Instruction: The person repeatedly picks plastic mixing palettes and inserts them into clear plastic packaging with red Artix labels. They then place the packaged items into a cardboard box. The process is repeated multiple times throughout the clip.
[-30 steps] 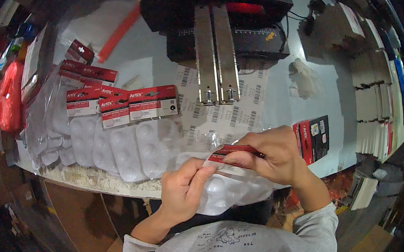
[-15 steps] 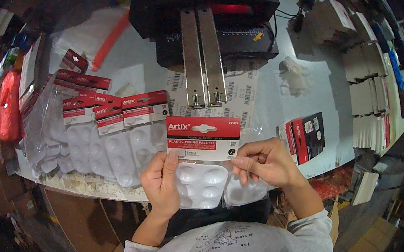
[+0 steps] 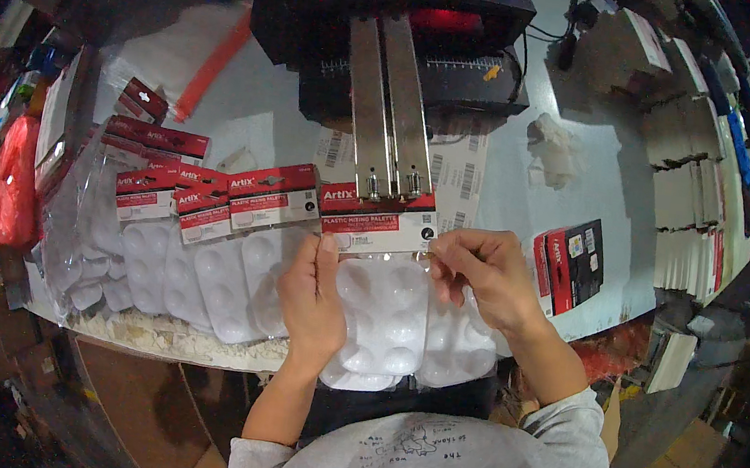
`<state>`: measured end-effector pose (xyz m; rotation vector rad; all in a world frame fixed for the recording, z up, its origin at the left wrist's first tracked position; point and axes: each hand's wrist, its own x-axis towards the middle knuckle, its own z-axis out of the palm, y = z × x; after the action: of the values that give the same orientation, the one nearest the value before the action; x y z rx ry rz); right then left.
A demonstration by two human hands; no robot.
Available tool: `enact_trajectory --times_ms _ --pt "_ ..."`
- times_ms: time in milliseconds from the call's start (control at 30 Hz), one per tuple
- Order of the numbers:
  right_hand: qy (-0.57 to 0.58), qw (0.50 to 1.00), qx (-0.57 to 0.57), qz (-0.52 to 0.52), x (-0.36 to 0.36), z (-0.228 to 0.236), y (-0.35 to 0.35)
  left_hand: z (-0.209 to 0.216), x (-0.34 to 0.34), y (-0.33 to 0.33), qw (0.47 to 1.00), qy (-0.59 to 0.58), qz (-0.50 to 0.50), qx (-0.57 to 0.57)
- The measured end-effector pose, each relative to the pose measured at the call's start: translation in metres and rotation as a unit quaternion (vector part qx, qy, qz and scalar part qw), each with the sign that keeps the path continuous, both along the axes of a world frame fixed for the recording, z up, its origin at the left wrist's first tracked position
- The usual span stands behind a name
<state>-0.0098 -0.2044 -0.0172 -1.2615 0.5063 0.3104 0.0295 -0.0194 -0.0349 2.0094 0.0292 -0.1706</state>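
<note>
Between my hands is a red, black and white header card with a bagged white paint palette hanging below it. My left hand grips the card's lower left corner, thumb on top. The fingertips of my right hand pinch its lower right corner. The card's top edge lies under the ends of two metal arms of a black machine; whether they touch it is unclear. More white palettes lie below and right of the held one, partly covered.
To the left, several carded palettes overlap along the table edge. A stack of red and black cards lies at right, near crumpled white material. Stacked cards line the right edge. Barcode label sheets lie beneath the metal arms.
Both hands have moved the carded palette away from me, bringing the card's top under the metal arms. More of the palettes beneath now shows.
</note>
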Motion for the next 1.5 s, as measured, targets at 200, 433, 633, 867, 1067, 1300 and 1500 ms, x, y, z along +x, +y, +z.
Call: enact_trajectory --times_ms 200,433,633,867,1067,1300,1500 --pt "-0.007 1.0 -0.03 0.004 0.007 -0.003 0.001 -0.003 0.003 -0.007 0.999 -0.029 0.024 -0.009" --pt "-0.071 0.997 0.009 -0.041 0.024 -0.029 -0.004 -0.029 0.027 -0.01 0.998 -0.038 0.006 -0.044" --pt "-0.216 0.921 -0.323 0.026 0.013 -0.022 -0.014 -0.029 0.024 0.002 0.995 -0.058 -0.015 -0.074" --pt "0.036 0.686 -0.726 -0.036 -0.067 -0.031 -0.07 0.015 0.04 0.098 0.821 -0.271 0.132 0.484" --pt "0.077 0.678 -0.73 -0.04 -0.092 -0.069 -0.067 -0.025 0.002 0.075 0.876 -0.217 -0.139 0.408" --pt "0.156 0.644 -0.744 -0.088 -0.094 -0.064 -0.069 -0.014 0.024 0.119 0.878 -0.179 -0.16 0.414" --pt "0.094 0.626 -0.764 -0.126 -0.097 -0.073 -0.061 -0.02 -0.022 0.071 0.934 -0.216 -0.086 0.27"
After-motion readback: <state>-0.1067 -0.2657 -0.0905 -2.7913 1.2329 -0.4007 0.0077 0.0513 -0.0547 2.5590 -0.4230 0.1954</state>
